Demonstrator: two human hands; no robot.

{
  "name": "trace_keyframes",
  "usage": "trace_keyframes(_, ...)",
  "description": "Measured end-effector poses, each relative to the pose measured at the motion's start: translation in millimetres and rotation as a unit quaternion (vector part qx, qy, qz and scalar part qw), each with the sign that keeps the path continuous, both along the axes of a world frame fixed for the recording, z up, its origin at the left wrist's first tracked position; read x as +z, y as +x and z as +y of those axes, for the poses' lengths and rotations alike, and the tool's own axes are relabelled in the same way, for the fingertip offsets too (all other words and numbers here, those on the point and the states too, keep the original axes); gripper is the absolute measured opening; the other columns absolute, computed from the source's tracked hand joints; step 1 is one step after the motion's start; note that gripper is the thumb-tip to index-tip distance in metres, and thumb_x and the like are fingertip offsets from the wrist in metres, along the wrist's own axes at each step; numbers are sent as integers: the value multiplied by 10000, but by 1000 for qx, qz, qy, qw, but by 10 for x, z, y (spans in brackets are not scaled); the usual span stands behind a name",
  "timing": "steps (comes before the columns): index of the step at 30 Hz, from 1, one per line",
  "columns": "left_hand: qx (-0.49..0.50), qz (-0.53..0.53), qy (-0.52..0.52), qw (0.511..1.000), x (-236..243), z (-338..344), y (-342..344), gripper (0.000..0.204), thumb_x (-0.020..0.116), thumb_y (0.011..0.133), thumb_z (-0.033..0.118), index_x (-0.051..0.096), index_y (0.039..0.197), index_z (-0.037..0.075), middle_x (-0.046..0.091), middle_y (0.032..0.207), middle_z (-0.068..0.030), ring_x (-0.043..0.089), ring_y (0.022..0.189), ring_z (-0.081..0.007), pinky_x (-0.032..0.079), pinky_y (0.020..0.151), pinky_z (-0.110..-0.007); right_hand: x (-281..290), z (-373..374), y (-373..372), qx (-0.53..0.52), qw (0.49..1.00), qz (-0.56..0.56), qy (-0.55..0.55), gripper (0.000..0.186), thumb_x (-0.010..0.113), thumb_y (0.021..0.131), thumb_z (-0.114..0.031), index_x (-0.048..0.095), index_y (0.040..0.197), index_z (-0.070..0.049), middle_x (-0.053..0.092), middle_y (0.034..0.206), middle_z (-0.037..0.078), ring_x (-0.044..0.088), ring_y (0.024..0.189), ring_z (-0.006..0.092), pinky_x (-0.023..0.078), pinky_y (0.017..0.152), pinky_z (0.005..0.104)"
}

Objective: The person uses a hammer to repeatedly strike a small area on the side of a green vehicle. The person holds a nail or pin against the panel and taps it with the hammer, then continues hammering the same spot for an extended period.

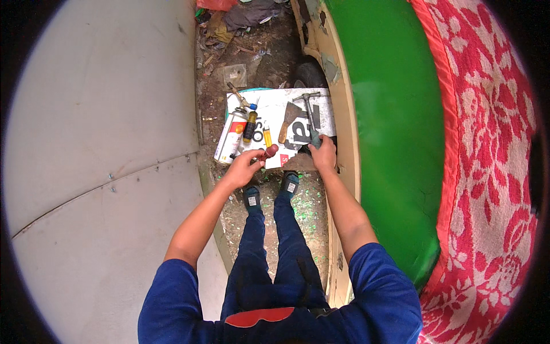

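Note:
My left hand (246, 165) is closed around a tool with a dark red rounded handle end (271, 150); the rest of that tool is hidden. On the right, my right hand (324, 153) grips the green handle of a hammer (310, 109), its head pointing away from me. Both hands are at the near edge of a white printed board (275, 100). Between them lie a scraper (290, 117) with a worn wooden handle and a slim yellow-handled tool (267, 136). A yellow-and-black screwdriver (250, 126) rests beside a white gas can (230, 137).
A brass torch head (239, 96) lies above the can. Grey metal panels (103, 114) rise on the left; a green padded surface (395, 143) and a red-and-white patterned cloth (487, 172) border the right. A dark wheel (310, 73) and littered dirt (252, 51) are beyond the board.

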State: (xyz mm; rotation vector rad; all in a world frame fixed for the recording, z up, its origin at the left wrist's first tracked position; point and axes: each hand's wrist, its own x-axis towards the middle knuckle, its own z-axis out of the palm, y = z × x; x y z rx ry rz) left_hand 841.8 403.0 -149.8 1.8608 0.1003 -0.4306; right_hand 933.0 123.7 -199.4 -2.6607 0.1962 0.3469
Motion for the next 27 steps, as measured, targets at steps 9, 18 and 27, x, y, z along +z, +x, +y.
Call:
trace_keyframes(9,113,-39,39,992,264,-3,-239,261,709,858,99,643,1098,18,672,1031,-115,634,992,-220,467,915,-333,-120,27,-24,33,999,9,-7,492,653,816,-127,454,1230,49,562,1169,288,579,1083,443,482,923,488)
trace_keyframes(18,212,-79,-21,974,258,-6,-346,232,712,816,-26,628,1028,16,671,1006,-93,642,970,-216,488,894,-321,203,118,107,-74,997,29,13,549,677,784,-208,459,1217,50,661,1028,287,636,961,459,498,887,487)
trace_keyframes(27,213,-153,-8,965,311,149,-543,181,704,822,-36,628,977,19,671,1043,-94,636,1015,-211,475,922,-318,199,78,-424,-98,958,-122,239,501,673,717,-143,561,1192,-29,673,955,199,665,896,313,511,816,403)
